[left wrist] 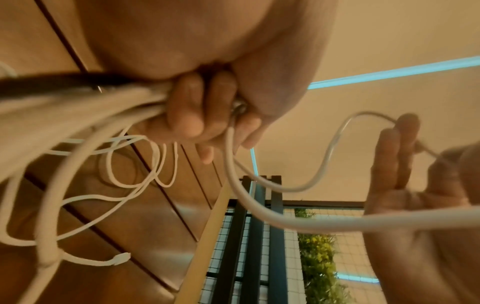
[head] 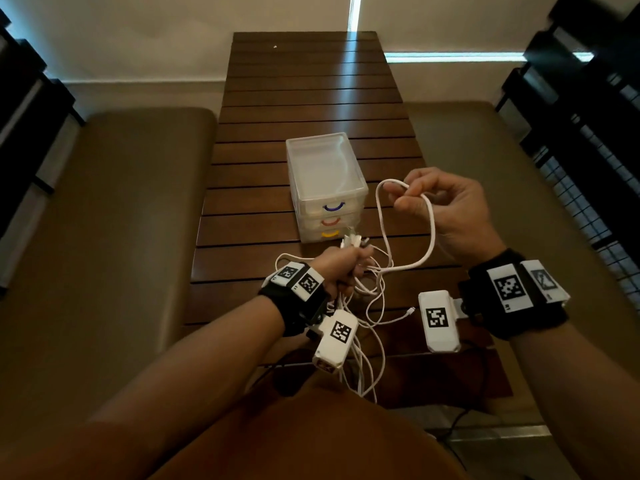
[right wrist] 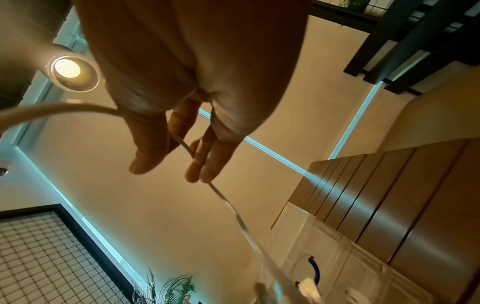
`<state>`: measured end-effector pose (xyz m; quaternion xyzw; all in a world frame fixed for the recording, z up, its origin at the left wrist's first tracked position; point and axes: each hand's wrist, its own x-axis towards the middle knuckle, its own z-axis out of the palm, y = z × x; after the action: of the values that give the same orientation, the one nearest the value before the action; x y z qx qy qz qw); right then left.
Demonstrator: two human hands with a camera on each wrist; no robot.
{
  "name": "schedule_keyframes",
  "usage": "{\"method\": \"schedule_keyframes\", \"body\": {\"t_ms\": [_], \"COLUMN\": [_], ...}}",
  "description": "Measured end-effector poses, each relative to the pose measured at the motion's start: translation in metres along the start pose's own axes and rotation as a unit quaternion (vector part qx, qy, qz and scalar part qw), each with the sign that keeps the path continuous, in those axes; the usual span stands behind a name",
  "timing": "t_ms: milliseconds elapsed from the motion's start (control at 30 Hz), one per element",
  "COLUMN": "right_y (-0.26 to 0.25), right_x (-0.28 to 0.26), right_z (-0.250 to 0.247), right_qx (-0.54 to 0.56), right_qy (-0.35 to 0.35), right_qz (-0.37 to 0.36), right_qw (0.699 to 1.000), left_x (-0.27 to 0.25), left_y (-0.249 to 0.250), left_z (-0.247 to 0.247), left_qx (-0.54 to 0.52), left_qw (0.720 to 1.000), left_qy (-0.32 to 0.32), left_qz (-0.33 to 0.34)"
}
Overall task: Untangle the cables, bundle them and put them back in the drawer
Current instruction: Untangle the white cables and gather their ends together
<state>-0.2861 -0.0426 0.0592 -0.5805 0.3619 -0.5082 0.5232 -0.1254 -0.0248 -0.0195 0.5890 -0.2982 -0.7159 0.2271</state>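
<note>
nearest the body, thin white charging cables hang in loose tangled strands off the near edge of the dark brown slatted wooden table, one small white plug end lying on a slat. just beyond, the left hand is closed in a fist round the gathered bunch of those cables; the left wrist view shows its fingers curled tight over the strands, with several connector ends sticking out past the knuckles toward the drawers. one thicker white cable loop runs from that fist across and up to the right hand, raised above the table on the right. the right hand pinches the top of the loop between thumb and the fingers, and the cable passes between them in the right wrist view; the other fingers are loosely bent. beyond the left hand, touching none of the cables that can be seen, stands a small translucent white plastic three-drawer box with blue, red and yellow curved handles, all drawers pushed in. olive-brown cushioned benches flank the table on both sides.
</note>
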Motion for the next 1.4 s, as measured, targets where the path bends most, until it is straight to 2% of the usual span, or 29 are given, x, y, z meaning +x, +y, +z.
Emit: {"method": "schedule_keyframes", "body": {"t_ms": [100,167,233,300,367,400,433,500,567,633,667,700,767,867,967,1033,1067,1200,1333,1400], "right_y": [-0.001,-0.003,-0.006,-0.007,-0.009,-0.010,-0.010,-0.009,-0.006,0.008,0.014,0.020,0.028,0.028,0.027,0.028,0.030,0.040,0.059,0.071], "right_x": [-0.003,-0.005,-0.006,-0.008,-0.010,-0.011,-0.012,-0.015,-0.022,-0.032,-0.039,-0.047,-0.062,-0.086,-0.111,-0.128,-0.134,-0.167,-0.201,-0.211], "right_z": [-0.003,-0.007,-0.016,-0.030,-0.045,-0.051,-0.054,-0.049,-0.032,-0.020,-0.018,-0.019,-0.025,-0.034,-0.036,-0.039,-0.041,-0.049,-0.054,-0.054], "right_qx": [-0.018,-0.039,-0.111,-0.262,-0.401,-0.431,-0.448,-0.455,-0.450,-0.456,-0.458,-0.448,-0.400,-0.324,-0.230,-0.142,-0.138,-0.277,-0.231,-0.183], "right_qy": [-0.016,-0.018,-0.022,-0.070,-0.133,-0.137,-0.122,-0.101,-0.164,-0.256,-0.279,-0.287,-0.270,-0.245,-0.203,-0.138,-0.119,-0.081,0.014,0.040], "right_qz": [-0.020,-0.017,-0.005,0.042,0.120,0.150,0.159,0.140,0.159,0.216,0.243,0.260,0.275,0.292,0.308,0.343,0.345,0.329,0.356,0.362], "right_qw": [1.000,0.999,0.994,0.962,0.899,0.879,0.871,0.874,0.863,0.824,0.809,0.806,0.831,0.866,0.901,0.918,0.921,0.899,0.905,0.913], "left_x": [0.001,0.004,0.008,0.010,0.007,0.003,0.001,-0.002,-0.002,-0.001,0.001,0.002,0.004,0.006,0.001,-0.001,-0.001,0.004,0.002,0.003], "left_y": [-0.008,-0.012,-0.014,-0.015,-0.015,-0.015,-0.015,-0.014,-0.012,-0.011,-0.011,-0.011,-0.011,-0.009,-0.008,-0.008,-0.008,-0.013,-0.014,-0.016], "left_z": [0.006,0.007,0.005,0.001,-0.002,-0.003,-0.002,0.002,0.010,0.018,0.021,0.025,0.031,0.040,0.053,0.064,0.067,0.082,0.095,0.099], "left_qx": [0.028,0.005,-0.028,-0.033,0.000,0.023,0.044,0.080,0.116,0.122,0.111,0.096,0.082,0.127,0.155,0.174,0.168,0.177,0.184,0.185], "left_qw": [0.999,1.000,0.998,0.994,0.989,0.986,0.982,0.974,0.962,0.957,0.959,0.963,0.965,0.953,0.942,0.937,0.940,0.939,0.925,0.918], "left_qy": [0.008,0.021,0.057,0.086,0.101,0.100,0.093,0.051,0.010,-0.008,-0.007,-0.001,0.001,-0.019,-0.081,-0.123,-0.140,-0.223,-0.300,-0.326], "left_qz": [-0.030,-0.016,0.022,0.066,0.107,0.131,0.156,0.208,0.246,0.262,0.260,0.253,0.248,0.275,0.285,0.277,0.261,0.195,0.143,0.133]}}
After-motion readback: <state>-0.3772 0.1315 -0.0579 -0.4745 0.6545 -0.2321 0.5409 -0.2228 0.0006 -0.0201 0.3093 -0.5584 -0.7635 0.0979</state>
